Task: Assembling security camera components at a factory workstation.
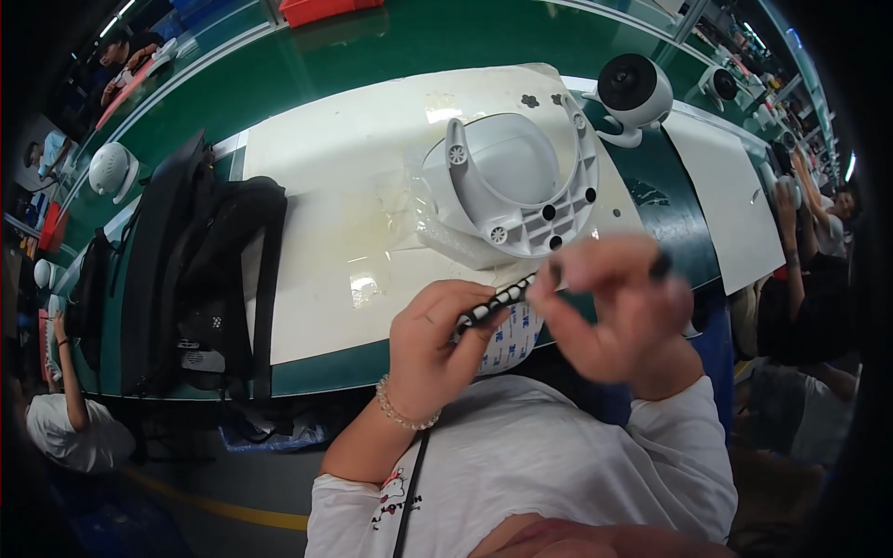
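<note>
My left hand (435, 339) pinches a narrow strip of black pads on a white backing (499, 304), held in front of my chest. My right hand (619, 312) is blurred, with thumb and forefinger closed at the strip's far end on what looks like a small black round pad (555, 272). Another black round spot (661, 265) shows on that hand's fingers. Just beyond lies a white plastic housing (521, 158), its ribbed curved bracket (581, 167) facing up. Several black round pads sit on the bracket. Clear bubble wrap (456, 244) is under the housing.
A white sheet (326, 205) covers the green bench. Black padded fabric (209, 270) lies at the left. A white fan-like unit with a black round front (635, 93) stands at the far right. A roll with blue print (512, 349) is beneath my hands. Other people work on both sides.
</note>
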Tool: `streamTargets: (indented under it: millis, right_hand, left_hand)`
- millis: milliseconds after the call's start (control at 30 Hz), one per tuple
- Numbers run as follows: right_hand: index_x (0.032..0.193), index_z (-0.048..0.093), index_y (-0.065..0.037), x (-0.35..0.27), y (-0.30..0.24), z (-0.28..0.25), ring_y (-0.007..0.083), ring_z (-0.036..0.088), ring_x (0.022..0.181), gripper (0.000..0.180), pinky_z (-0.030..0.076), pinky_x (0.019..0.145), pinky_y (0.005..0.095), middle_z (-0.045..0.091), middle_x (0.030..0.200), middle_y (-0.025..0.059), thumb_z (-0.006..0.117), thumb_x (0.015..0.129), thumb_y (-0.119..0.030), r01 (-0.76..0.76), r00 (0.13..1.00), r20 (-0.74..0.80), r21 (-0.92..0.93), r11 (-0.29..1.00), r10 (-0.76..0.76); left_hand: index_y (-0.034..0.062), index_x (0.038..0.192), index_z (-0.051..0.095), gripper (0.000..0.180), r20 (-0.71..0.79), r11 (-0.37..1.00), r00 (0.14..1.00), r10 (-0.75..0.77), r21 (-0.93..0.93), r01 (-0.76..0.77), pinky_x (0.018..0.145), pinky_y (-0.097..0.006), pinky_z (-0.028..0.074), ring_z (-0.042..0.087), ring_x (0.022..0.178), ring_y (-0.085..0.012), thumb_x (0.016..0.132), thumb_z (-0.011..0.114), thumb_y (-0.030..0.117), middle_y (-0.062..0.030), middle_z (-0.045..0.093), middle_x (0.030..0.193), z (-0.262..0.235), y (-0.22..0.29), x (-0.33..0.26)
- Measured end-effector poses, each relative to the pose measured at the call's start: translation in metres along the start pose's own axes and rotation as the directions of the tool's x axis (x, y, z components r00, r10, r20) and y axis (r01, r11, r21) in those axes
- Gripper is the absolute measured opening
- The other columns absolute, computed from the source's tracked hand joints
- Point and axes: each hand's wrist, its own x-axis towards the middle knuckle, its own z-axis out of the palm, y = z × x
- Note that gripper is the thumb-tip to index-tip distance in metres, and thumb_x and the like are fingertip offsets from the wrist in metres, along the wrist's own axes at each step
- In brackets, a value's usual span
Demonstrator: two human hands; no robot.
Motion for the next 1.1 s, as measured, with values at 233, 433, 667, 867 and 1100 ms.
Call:
streamTargets:
  millis: [233,433,667,867,1100]
  right_hand:
    - [0.134,0.013,-0.013,0.015,0.022,0.007,0.0145,0.058,0.080,0.078,0.040,0.061,0.0185,0.043,0.112,0.0137,0.054,0.073,0.014,-0.175,0.982,-0.074,-0.037,0.984,0.172]
    - [0.135,0.012,-0.013,0.017,0.024,0.007,0.0147,0.060,0.081,0.080,0.042,0.062,0.0189,0.042,0.112,0.0148,0.055,0.073,0.014,-0.182,0.982,-0.056,0.009,0.983,0.183]
    - [0.134,0.014,-0.011,0.018,0.022,0.006,0.0163,0.061,0.081,0.078,0.045,0.062,0.0203,0.044,0.111,0.0157,0.055,0.073,0.014,-0.213,0.975,-0.050,0.054,0.975,0.216]
    - [0.115,0.037,-0.002,0.015,0.016,0.006,0.0236,0.062,0.080,0.052,0.050,0.062,0.0250,0.054,0.103,0.0173,0.057,0.070,0.016,0.014,1.000,0.006,-0.349,0.937,-0.013]
    - [0.098,0.044,-0.005,0.027,-0.008,-0.011,0.0340,0.060,0.092,0.033,0.051,0.067,0.0301,0.056,0.109,0.0204,0.055,0.071,0.010,0.168,0.926,0.378,-0.396,0.903,-0.006]
  left_hand:
    - [0.0029,0.084,0.063,0.026,-0.073,0.998,0.996,0.040,0.041,-0.038,0.054,-0.024,0.046,0.058,0.076,-0.0193,0.060,0.066,-0.004,-0.0227,0.033,0.134,0.010,0.001,0.010]
    - [0.0003,0.084,0.060,0.024,-0.056,0.996,0.996,0.064,0.061,-0.061,0.064,-0.026,0.051,0.060,0.079,-0.0179,0.063,0.065,-0.010,-0.0253,0.024,0.138,0.017,-0.003,0.018]
    - [-0.0002,0.080,0.061,0.021,-0.091,0.992,0.993,0.070,0.108,-0.060,0.060,-0.026,0.050,0.062,0.070,-0.0185,0.061,0.064,-0.007,-0.0264,0.030,0.135,0.018,-0.003,0.019]
    - [0.0006,0.078,0.061,0.020,-0.088,0.992,0.995,0.046,0.124,-0.035,0.055,-0.027,0.047,0.061,0.065,-0.0197,0.058,0.064,-0.003,-0.0263,0.034,0.133,0.016,0.003,0.022]
    - [0.0011,0.077,0.061,0.018,-0.035,0.950,0.996,0.084,0.306,-0.069,0.055,-0.027,0.047,0.060,0.061,-0.0192,0.060,0.065,0.000,-0.0270,0.034,0.132,0.015,0.000,0.023]
